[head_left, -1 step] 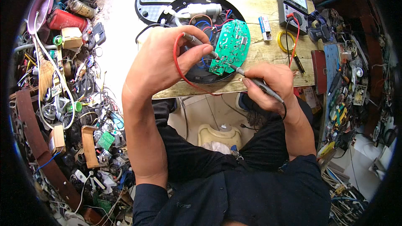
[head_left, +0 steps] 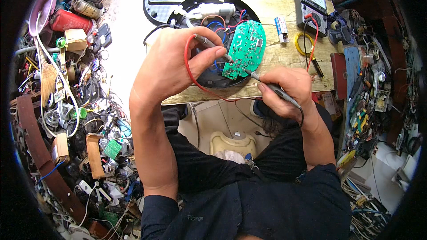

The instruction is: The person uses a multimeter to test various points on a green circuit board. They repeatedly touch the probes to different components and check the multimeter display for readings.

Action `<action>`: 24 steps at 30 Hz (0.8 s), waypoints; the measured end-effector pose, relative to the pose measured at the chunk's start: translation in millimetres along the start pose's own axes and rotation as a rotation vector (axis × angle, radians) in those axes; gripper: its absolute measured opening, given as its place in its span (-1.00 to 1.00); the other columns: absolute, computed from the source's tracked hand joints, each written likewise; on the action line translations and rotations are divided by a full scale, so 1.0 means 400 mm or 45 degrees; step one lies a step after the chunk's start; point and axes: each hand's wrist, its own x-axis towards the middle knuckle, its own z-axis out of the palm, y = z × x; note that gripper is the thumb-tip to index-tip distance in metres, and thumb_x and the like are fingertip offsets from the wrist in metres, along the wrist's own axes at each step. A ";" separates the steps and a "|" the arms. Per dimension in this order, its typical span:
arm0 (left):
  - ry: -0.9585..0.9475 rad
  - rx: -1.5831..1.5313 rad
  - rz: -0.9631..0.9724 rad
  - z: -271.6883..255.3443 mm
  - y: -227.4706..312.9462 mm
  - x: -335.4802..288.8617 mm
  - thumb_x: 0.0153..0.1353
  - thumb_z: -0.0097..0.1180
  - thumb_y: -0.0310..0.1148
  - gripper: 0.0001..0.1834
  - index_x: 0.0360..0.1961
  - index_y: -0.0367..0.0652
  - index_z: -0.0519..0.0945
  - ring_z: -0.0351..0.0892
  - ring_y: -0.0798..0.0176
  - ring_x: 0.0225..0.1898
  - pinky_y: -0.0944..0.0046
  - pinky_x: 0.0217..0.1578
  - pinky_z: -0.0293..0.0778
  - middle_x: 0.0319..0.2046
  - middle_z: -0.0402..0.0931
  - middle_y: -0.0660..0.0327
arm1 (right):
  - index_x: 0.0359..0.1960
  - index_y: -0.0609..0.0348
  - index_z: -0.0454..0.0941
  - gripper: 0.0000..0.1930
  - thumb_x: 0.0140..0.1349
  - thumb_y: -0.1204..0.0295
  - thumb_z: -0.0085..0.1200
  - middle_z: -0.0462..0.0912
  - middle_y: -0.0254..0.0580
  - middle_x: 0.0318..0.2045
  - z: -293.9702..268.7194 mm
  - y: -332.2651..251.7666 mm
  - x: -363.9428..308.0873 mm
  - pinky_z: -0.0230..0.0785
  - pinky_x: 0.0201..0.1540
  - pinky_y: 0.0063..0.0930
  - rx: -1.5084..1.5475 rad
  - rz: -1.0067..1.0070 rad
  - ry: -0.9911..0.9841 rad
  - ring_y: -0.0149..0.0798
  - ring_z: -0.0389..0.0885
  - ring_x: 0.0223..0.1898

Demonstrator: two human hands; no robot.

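The left hand (head_left: pixel 171 58) pinches a red-corded probe (head_left: pixel 206 42) between thumb and fingers, while the right hand (head_left: pixel 290 90) grasps a black-corded probe (head_left: pixel 280 91), both tips at the lower part of the green circuit board (head_left: pixel 250 42) (whether they touch it, I cannot tell). That board lies over the right side of a round black housing (head_left: pixel 242 5) on the wooden table (head_left: pixel 276 57), with an analog meter (head_left: pixel 311 6) farther right.
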 end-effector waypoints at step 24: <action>0.015 -0.017 -0.002 0.006 -0.008 0.000 0.48 0.37 -0.35 -0.82 -0.09 -0.27 0.75 0.53 0.57 -0.41 0.44 -0.41 0.41 -0.44 0.65 0.38 | -0.28 0.15 0.65 -0.81 0.11 0.61 0.41 0.70 -0.15 -0.53 0.011 0.006 0.006 0.49 -0.51 -0.28 -0.047 -0.028 0.012 -0.12 0.70 -0.58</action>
